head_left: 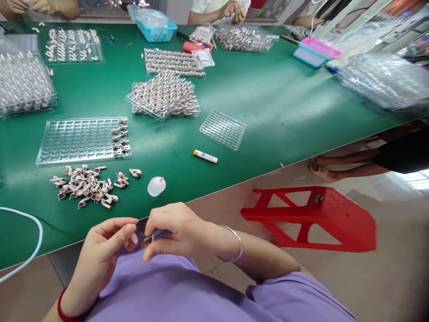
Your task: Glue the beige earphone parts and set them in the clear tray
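Observation:
Both my hands are low over my lap in purple cloth, just off the green table's (275, 107) front edge. My left hand (103, 250) is closed in a pinch on a small pale part (134, 238). My right hand (174, 230), with a silver bangle at the wrist, is closed on metal tweezers (154, 235) whose tips point at that part. On the table just ahead lie a heap of pinkish small parts (85, 185), a small white bottle (156, 186) and a clear compartment tray (83, 141) with a few parts in its right columns.
Stacked filled trays (163, 95) stand mid-table, an empty small tray (223, 129) and a white tube (205, 156) to their right. More trays (25, 85) sit left, a blue basket (157, 29) far back. Other people's hands (231, 11) work at the far edge. A red stool (311, 217) stands right.

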`<state>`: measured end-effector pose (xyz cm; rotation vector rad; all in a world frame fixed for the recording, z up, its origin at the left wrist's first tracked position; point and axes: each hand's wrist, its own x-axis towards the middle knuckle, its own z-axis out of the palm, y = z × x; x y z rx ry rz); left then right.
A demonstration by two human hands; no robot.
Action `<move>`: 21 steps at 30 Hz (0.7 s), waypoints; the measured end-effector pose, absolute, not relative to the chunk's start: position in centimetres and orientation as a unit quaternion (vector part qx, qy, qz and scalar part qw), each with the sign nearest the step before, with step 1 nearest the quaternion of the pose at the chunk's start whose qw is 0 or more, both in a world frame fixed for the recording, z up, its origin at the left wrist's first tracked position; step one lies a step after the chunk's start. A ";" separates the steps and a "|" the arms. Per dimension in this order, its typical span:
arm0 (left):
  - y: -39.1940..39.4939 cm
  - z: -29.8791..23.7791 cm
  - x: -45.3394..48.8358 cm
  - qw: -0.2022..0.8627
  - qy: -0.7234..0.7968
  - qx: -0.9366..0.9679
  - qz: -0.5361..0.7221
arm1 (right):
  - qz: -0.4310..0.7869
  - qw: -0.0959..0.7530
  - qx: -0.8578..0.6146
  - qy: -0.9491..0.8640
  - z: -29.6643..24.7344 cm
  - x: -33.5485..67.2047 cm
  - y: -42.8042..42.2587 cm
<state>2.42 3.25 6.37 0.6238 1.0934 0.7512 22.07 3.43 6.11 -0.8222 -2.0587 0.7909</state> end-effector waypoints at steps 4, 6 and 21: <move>3.3 6.5 2.5 0.742 0.505 0.271 0.348 | 0.321 0.358 -0.337 -0.809 6.6 22.5 3.4; 3.3 6.5 2.4 0.742 0.509 0.264 0.348 | 0.344 0.344 -0.334 -0.808 6.8 22.7 3.4; 3.2 6.2 2.5 0.750 0.505 0.260 0.339 | 0.294 0.407 -0.327 -0.800 6.5 21.6 3.1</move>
